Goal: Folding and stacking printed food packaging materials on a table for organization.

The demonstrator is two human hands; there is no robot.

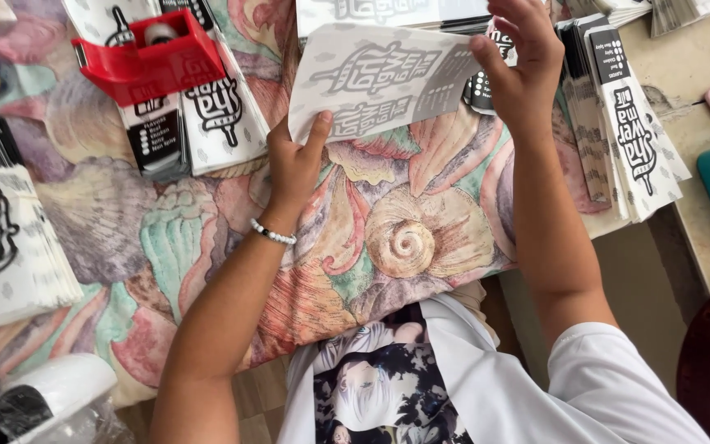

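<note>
Both hands pinch one printed sheet (380, 78) above the far table (207, 238): left hand (293, 164) at its near-left corner, right hand (519, 70) at its right edge; we judge folding comes next, needing aligned edges

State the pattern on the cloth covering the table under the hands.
Seashells in pastel pink, green and beige on the fabric tablecloth, seen in the head view.
</note>
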